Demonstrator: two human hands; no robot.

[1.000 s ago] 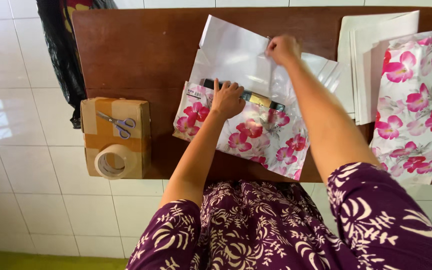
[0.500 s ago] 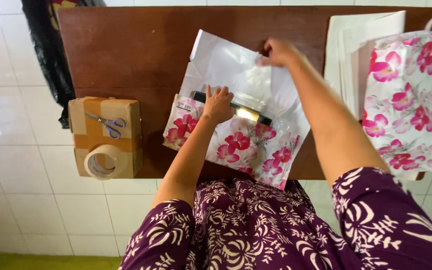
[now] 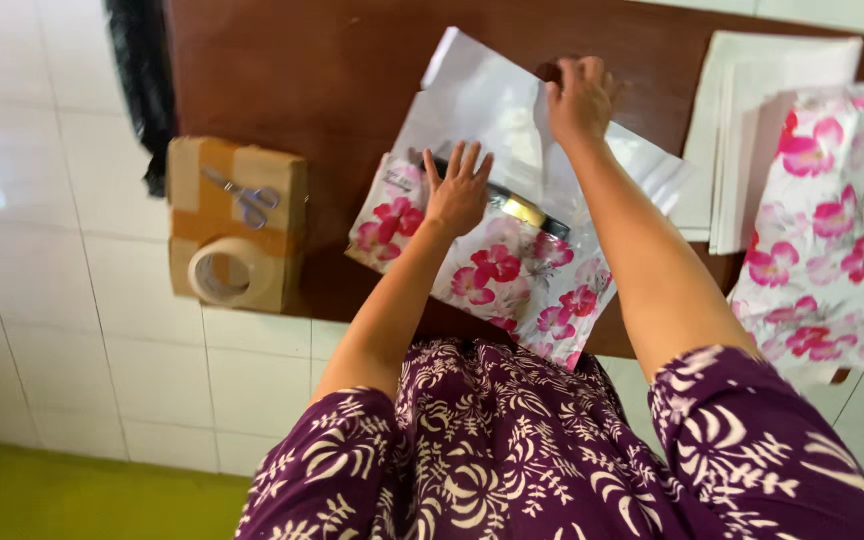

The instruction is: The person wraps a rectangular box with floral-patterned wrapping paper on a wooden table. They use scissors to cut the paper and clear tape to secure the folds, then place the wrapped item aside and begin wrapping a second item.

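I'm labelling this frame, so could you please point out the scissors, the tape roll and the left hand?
scissors (image 3: 244, 196): head view, near the pivot where the blades meet the handles.
tape roll (image 3: 224, 272): head view, on its ring.
left hand (image 3: 457, 195): head view, back of the hand.

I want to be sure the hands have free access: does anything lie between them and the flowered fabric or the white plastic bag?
Nothing visible does. The left hand already rests flat on the flowered fabric, and the right hand already presses on the white plastic bag. The scissors lie apart on the cardboard box.
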